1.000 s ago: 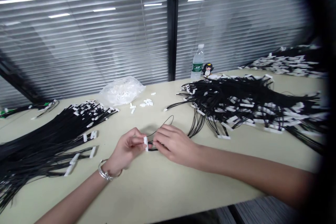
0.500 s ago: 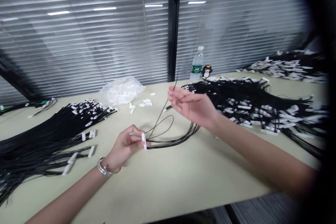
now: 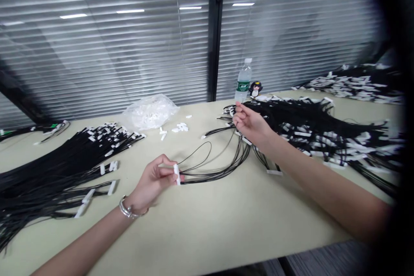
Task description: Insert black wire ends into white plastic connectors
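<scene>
Between the thumb and fingers of my left hand (image 3: 160, 176) is a white connector (image 3: 177, 174), held upright over the table. Several thin black wires (image 3: 216, 175) run from it to the right, and one makes a loop above the others. My right hand (image 3: 250, 124) is raised at the left edge of the right-hand wire pile (image 3: 300, 116), its fingers curled together. A thin blurred wire reaches up toward its fingertips; whether they grip it is too small to tell.
A big bundle of black wires (image 3: 42, 168) with white ends covers the table's left side. Behind are a clear bag of white parts (image 3: 150, 112), loose white connectors (image 3: 181, 127), a bottle (image 3: 243, 81) and a penguin figure (image 3: 255, 89). Another wire pile (image 3: 352, 84) lies far right.
My right hand has moved right and slightly down, its fingers now more curled. The wire that rose steeply toward it now slants to the right. My left hand still holds the connector in place.
</scene>
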`<state>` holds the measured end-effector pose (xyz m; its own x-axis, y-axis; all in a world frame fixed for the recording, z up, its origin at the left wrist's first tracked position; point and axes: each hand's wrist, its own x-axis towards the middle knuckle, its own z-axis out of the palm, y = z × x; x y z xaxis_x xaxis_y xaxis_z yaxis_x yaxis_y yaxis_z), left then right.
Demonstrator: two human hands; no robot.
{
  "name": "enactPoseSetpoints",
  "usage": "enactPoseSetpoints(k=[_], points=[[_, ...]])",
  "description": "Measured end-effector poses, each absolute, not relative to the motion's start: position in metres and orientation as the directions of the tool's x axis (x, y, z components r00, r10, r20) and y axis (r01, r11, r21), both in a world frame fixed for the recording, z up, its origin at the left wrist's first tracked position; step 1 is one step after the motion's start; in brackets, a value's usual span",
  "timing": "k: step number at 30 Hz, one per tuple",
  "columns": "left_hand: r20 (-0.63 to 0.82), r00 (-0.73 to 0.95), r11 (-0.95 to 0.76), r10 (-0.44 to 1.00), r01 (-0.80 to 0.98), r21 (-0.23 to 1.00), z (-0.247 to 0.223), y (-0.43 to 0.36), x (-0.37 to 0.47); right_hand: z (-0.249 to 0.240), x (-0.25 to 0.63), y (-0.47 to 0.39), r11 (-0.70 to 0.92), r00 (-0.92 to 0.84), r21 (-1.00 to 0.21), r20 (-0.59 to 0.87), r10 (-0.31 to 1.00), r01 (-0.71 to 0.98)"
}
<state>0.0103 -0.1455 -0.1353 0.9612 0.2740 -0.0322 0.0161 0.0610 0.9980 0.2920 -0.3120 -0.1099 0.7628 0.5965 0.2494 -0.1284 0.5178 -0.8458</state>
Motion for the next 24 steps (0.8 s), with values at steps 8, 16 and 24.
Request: enactPoseSetpoints(k=[8,16,24], points=[[-0.018,0.959,0.034,0.282,0.009,0.999,-0.134,-0.144,0.01,-0.115,0.18,-0.297,0.28,0.485,-0.929,0.366,0.794,0.243],[0.009,0.975,0.082,0.22,-0.027,0.996,-0.13,-0.147,0.007,-0.132,0.142,-0.299,0.023,0.332,-0.746,0.324,0.886,0.666],[0.014,0.974,0.086,0.227,-0.034,0.996,-0.13,-0.147,0.008,-0.13,0.14,-0.299,-0.029,0.361,-0.697,0.334,0.871,0.716]])
